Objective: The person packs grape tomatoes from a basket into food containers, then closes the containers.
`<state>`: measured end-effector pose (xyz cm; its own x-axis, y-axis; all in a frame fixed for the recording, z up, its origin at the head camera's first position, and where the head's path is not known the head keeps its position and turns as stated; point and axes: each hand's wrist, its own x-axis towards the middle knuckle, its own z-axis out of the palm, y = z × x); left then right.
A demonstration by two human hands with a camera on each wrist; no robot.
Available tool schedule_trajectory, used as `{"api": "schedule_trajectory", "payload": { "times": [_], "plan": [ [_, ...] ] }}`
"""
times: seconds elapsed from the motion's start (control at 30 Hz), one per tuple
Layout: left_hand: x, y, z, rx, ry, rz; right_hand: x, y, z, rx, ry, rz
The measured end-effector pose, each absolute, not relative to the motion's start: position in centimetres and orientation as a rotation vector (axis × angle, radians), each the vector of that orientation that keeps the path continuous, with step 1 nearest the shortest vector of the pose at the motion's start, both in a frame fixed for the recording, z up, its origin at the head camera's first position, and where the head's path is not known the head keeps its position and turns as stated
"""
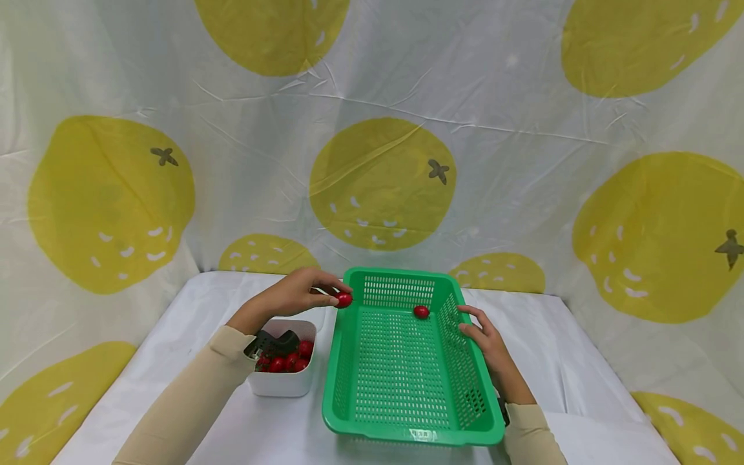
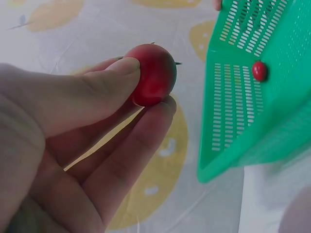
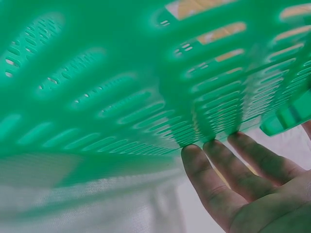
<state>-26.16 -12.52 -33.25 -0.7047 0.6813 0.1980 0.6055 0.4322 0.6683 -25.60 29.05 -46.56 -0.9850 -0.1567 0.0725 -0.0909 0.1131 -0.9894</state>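
Thumb and fingers of my left hand (image 1: 299,292) pinch a red cherry tomato (image 2: 154,75) with a bit of green stem. They hold it by the left rim of a green plastic basket (image 1: 401,433). Inside the basket, near its far right corner, lies another cherry tomato (image 1: 421,312). My right hand (image 1: 491,345) grips the basket's right rim; in the right wrist view its fingertips (image 3: 194,154) touch the slotted wall from outside. Below my left wrist stands a white container (image 1: 283,385) with several cherry tomatoes (image 1: 278,364) in it, partly hidden by the wrist camera.
A white cloth (image 1: 227,426) covers the table under the basket and container. Behind and at both sides hangs a pale curtain (image 1: 256,161) printed with large yellow fruit. The container stands close to the basket's left side.
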Motion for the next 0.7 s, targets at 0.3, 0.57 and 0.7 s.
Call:
{"api": "schedule_trajectory", "payload": {
  "times": [0.3,0.57,0.7],
  "plan": [
    [-24.2,-16.1,-34.2,1.118,2.631,1.147,-25.5,29.1,-46.4,-0.257,2.335,-2.010],
    [-23.0,-18.1,-35.6,1.026,2.660,1.174,-25.5,29.1,-46.5,-0.266,2.339,-2.015],
    [-22.8,-18.8,-36.7,0.959,2.612,1.228,-25.4,29.0,-46.5,-0.257,2.332,-2.014]
  ]
}}
